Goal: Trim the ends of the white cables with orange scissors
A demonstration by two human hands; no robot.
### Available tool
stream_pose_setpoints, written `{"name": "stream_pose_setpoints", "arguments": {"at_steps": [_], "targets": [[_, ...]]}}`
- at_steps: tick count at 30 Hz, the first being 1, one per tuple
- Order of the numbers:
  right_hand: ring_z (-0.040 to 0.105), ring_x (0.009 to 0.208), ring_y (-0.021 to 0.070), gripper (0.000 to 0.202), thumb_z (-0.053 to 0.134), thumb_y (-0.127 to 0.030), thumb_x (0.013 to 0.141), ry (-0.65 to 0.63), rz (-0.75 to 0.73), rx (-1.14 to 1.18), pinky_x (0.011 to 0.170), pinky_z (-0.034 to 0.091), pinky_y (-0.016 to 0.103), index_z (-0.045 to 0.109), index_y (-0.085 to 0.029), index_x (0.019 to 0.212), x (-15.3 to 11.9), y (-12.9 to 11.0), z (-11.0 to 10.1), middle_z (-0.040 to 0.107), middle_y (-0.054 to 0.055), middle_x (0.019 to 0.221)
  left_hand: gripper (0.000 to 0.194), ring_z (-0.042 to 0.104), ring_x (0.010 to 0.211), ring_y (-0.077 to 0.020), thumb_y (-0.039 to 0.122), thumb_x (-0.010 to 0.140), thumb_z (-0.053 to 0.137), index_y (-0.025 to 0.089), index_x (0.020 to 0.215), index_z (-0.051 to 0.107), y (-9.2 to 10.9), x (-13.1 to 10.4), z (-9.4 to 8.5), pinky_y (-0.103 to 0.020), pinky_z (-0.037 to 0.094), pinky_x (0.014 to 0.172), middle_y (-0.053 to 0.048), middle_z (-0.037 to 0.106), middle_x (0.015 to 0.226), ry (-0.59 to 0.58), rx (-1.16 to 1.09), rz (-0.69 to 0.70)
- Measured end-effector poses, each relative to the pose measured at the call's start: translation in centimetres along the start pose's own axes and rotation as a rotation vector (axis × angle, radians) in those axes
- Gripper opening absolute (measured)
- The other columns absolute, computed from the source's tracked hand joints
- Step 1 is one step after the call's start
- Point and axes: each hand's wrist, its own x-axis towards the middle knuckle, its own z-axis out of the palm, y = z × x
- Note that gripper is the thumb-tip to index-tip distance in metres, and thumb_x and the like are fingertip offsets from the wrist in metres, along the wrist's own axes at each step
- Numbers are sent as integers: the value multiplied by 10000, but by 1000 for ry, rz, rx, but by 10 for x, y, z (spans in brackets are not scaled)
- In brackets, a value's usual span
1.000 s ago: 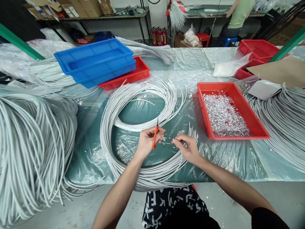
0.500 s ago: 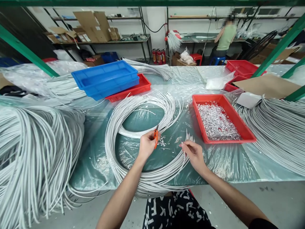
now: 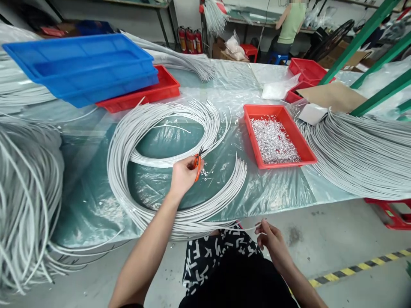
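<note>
My left hand (image 3: 186,173) is closed on orange-handled cutters (image 3: 198,167), whose dark tips point up over the looped white cables (image 3: 120,158) on the table. Small clippings (image 3: 204,172) lie just right of the cutters. Beyond the table's front edge, my right hand (image 3: 268,237) has its fingers curled by the end of one white cable (image 3: 252,229) that reaches out from the bundle. The fingers seem to pinch it near its tip. Cut cable ends (image 3: 239,169) fan upward on the table, away from both hands.
A red tray (image 3: 305,156) of small shiny pieces stands to the right, beside more cables (image 3: 359,149). Stacked blue trays (image 3: 96,81) rest on a red tray (image 3: 168,87) at back left. A large cable heap (image 3: 28,192) fills the left. A person (image 3: 292,25) is in the background.
My right hand has moved from the cut cable ends down past the table's front edge, near a single cable end. My left hand still holds the cutters. The view has tilted down and shifted right.
</note>
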Motion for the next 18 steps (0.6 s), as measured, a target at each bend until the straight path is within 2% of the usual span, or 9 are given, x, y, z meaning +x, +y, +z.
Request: {"name": "stream_pose_setpoints", "arguments": {"at_steps": [3,5,7,9,11,13,16,18], "targets": [[524,373,129,586,597,-694,785,-154,4,-207,374,293,234,649,-127,649,8,-12,-7,595,35,525,242,409,508,-87,340,772,642,130,656,612,0,-1,0,-219,330,515,21,503,560,-3,7,-4],[520,359,126,574,548,-666,839,-286,-43,-346,386,317,237,656,-132,655,8,-26,-10,595,28,490,250,412,516,-91,351,761,648,132,646,611,0,0,-1,-218,328,515,20,504,555,2,12,-3],[501,369,119,522,522,-609,887,-399,-112,-466,416,359,246,658,-149,682,6,-43,-9,594,11,491,265,416,527,-95,364,754,650,135,628,604,-2,0,-1,-216,328,517,19,503,550,10,15,7],[484,414,120,462,520,-541,918,-440,-241,-584,454,374,252,643,-166,678,7,-62,-4,572,-5,502,275,416,531,-97,370,750,648,137,612,597,-3,2,-1,-214,330,519,18,501,546,17,12,18],[462,465,124,431,527,-483,932,-373,-457,-708,480,349,256,612,-179,638,15,-82,4,531,-15,512,282,416,534,-97,371,749,645,138,600,590,-3,2,-1,-212,332,521,16,500,546,18,9,29],[439,486,126,375,526,-437,937,-250,-639,-844,500,324,264,620,-192,670,31,-101,14,521,-20,534,289,420,538,-100,378,746,644,140,592,584,-3,3,-1,-210,334,523,16,500,541,12,11,33],[488,513,142,205,548,-372,917,-132,-703,-1078,544,332,273,674,-215,956,62,-123,26,576,-22,604,300,426,544,-106,393,744,643,145,588,576,-3,3,-2,-208,332,524,19,493,528,-2,25,36],[554,578,169,264,548,-331,910,-83,-687,-1193,572,336,279,637,-209,1127,79,-131,33,613,-8,648,305,417,538,-106,397,745,640,148,584,569,-4,3,-2,-209,326,520,22,483,524,-3,37,47]]}}
